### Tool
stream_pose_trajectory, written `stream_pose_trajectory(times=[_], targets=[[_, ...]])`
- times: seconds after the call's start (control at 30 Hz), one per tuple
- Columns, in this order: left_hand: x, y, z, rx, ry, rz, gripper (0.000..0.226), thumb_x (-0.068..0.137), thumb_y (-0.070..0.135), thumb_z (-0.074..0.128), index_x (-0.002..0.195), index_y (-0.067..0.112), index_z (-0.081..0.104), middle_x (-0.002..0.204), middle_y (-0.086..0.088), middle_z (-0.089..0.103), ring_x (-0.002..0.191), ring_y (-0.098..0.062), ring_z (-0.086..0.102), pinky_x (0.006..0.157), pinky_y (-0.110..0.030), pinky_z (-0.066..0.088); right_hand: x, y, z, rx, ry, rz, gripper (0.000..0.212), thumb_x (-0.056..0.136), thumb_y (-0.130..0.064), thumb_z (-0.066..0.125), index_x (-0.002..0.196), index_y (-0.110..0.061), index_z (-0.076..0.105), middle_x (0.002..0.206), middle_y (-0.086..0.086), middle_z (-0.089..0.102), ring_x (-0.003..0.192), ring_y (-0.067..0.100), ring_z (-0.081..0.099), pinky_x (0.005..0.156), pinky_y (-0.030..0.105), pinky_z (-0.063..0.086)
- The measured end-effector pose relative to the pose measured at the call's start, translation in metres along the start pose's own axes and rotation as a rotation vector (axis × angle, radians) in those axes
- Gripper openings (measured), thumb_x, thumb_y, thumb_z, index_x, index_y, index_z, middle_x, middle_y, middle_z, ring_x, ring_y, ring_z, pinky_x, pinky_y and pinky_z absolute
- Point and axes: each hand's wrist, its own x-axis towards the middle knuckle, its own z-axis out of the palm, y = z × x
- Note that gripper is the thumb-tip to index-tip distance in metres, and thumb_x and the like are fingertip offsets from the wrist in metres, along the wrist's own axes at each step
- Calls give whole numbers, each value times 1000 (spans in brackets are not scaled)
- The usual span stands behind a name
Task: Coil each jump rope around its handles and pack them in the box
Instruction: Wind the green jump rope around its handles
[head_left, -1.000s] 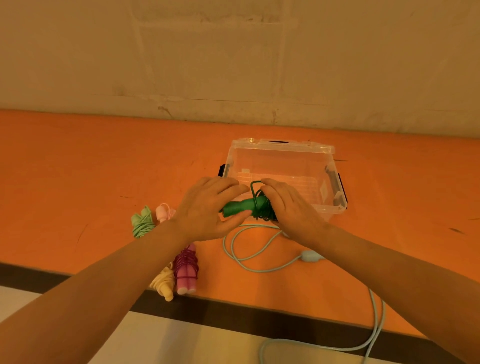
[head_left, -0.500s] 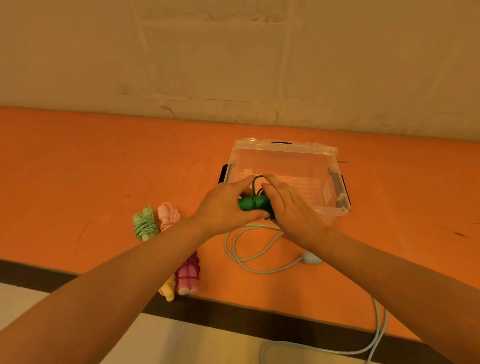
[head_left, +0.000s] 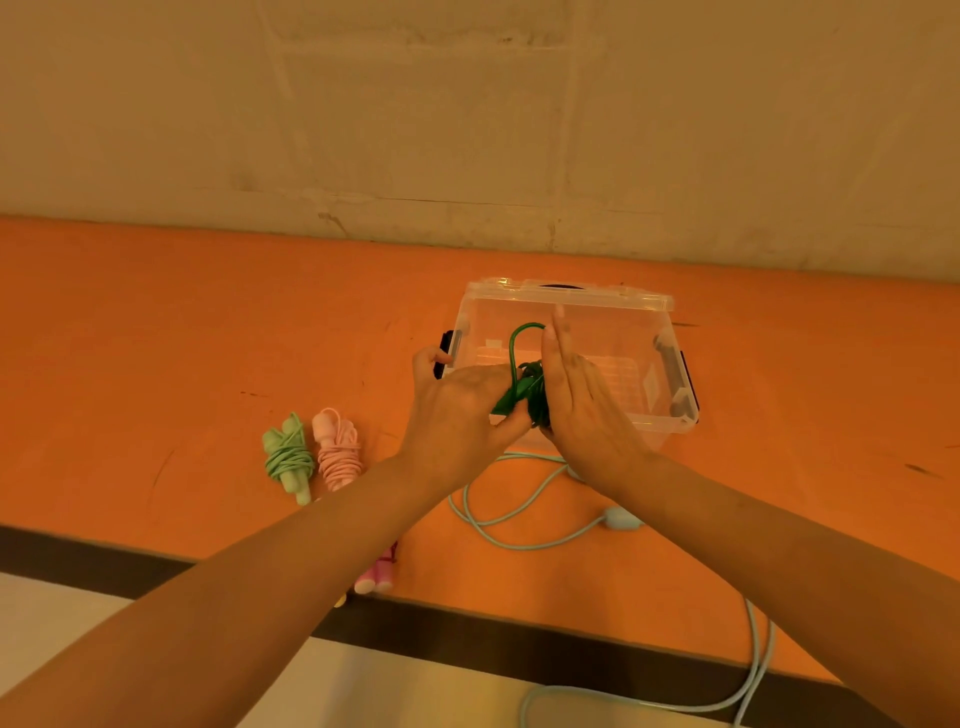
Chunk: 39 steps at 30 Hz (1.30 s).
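A dark green jump rope, coiled round its handles, is held between both hands above the near edge of the clear plastic box. My left hand grips the handle end from the left. My right hand lies against the bundle's right side, fingers pointing away, and seems to pinch a loose loop that sticks up over the box. I see nothing lying in the box. A light blue rope lies uncoiled in front of the box, with one handle on the table.
Coiled light green and pink ropes lie left of my arms. A magenta bundle shows partly under my left forearm. The blue rope hangs over the orange table's dark front edge. A wall stands close behind the box.
Both hands carried the green rope forward from in front of the box to over its near edge. The right hand's fingers straightened and the loose loop now stands higher.
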Motion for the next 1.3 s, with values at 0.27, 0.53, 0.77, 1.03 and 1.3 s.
stream_pose_trajectory(times=[0.27, 0.53, 0.77, 1.03, 1.3], targets=[[3, -1, 5, 159, 102, -42, 28, 88, 23, 45, 67, 10, 58, 55, 2, 56, 51, -16, 55, 87, -35, 35, 3, -10, 3, -64, 52, -7, 87, 88, 4, 57, 147, 4, -6, 153, 28, 3, 100, 36, 50, 86, 43, 43], [16, 13, -3, -349, -8, -481, 44, 95, 34, 48, 58, 11, 51, 44, 10, 35, 44, -16, 36, 64, -28, 34, 4, -2, 10, -159, 120, -30, 66, 84, 0, 57, 140, 6, 22, 131, 20, 35, 107, 34, 42, 91, 45, 40], [32, 21, -9, -692, -48, -826, 35, 87, 26, 68, 65, -1, 65, 60, -13, 54, 59, -17, 46, 62, -39, 43, 0, 6, 12, -195, 177, -106, 56, 82, -2, 59, 131, 3, 34, 128, 20, 35, 109, 34, 40, 94, 43, 32], [34, 5, -13, -475, -321, -472, 23, 96, 36, 52, 93, 14, 61, 88, 1, 64, 86, -20, 61, 80, -41, 50, -2, 14, 5, -186, 165, -138, 72, 72, 4, 75, 131, 3, 34, 130, 19, 35, 113, 33, 41, 92, 42, 35], [35, -16, -20, 130, -331, 43, 32, 101, 35, 20, 90, 13, 40, 54, 9, 34, 46, -23, 44, 78, -44, 43, 9, 1, 5, -138, 207, -147, 62, 78, 2, 72, 130, 2, 36, 129, 19, 36, 111, 33, 44, 94, 43, 38]])
